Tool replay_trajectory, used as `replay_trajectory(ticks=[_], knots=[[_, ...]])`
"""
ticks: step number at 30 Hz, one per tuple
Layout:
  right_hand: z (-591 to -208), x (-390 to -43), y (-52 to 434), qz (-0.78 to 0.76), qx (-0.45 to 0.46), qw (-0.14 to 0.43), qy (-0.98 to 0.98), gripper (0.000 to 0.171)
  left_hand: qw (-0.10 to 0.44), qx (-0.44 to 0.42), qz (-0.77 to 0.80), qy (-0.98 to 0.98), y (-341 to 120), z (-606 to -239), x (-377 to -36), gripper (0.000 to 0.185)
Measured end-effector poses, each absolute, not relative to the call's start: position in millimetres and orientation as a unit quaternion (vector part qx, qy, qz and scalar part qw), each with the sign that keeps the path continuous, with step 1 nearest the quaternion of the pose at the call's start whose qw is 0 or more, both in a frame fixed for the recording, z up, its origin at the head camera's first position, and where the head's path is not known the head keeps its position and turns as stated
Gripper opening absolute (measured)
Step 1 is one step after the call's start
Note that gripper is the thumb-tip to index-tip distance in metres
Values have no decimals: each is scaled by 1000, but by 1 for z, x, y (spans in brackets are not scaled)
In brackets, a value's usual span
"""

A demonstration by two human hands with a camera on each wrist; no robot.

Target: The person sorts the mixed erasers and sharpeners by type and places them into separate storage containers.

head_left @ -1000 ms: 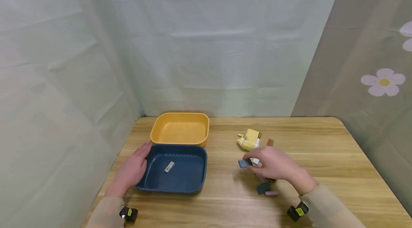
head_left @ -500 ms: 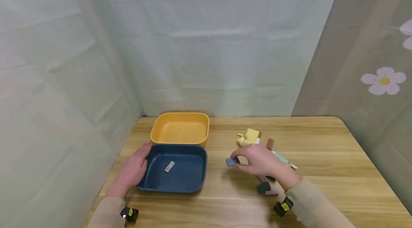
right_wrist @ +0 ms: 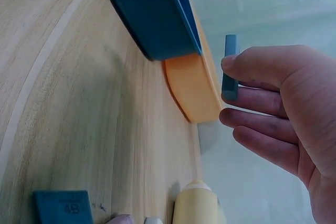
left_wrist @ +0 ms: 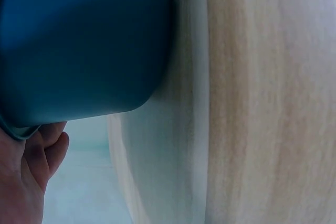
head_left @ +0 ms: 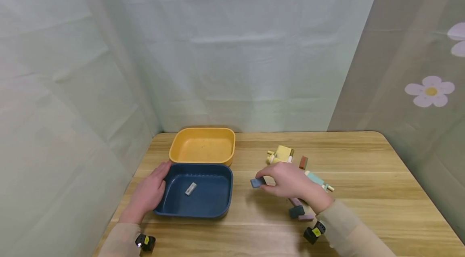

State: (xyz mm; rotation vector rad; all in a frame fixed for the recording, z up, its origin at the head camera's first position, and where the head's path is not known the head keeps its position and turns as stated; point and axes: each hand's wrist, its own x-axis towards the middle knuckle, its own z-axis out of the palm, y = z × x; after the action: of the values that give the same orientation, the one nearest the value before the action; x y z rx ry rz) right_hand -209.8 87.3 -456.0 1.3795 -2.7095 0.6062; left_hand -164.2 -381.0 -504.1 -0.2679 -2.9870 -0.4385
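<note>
My right hand [head_left: 287, 180] pinches a small blue eraser [head_left: 257, 183] between thumb and fingers, held above the table to the right of the navy tray [head_left: 231, 192]. The right wrist view shows the eraser [right_wrist: 230, 66] edge-on, with the lower fingers [right_wrist: 268, 145] extended apart from it. Along the tray's left side lies my left hand [head_left: 148, 192], fingers straight and touching the rim. From the left wrist, the hand [left_wrist: 39, 156] appears at the tray's rim [left_wrist: 21, 129]. A small whitish block [head_left: 190, 189] lies inside the tray.
Behind the navy tray stands a yellow tray [head_left: 234, 148]. Under and around the right hand lie a dark eraser marked 4B [right_wrist: 63, 207], mauve blocks [head_left: 306, 217], a reddish-brown block [head_left: 303, 162], a teal item [head_left: 315, 177] and pale yellow items [head_left: 282, 153]. Curtains border the table.
My right hand has carried the blue eraser left, away from the small items toward the navy tray, uncovering the teal item. The left hand stays at the tray.
</note>
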Motion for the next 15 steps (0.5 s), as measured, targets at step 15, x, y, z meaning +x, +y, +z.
replay_trajectory(ticks=[15], knots=[[-457, -211, 79, 200, 447, 14, -872, 20, 54, -85, -139, -985, -381, -504, -164, 57]])
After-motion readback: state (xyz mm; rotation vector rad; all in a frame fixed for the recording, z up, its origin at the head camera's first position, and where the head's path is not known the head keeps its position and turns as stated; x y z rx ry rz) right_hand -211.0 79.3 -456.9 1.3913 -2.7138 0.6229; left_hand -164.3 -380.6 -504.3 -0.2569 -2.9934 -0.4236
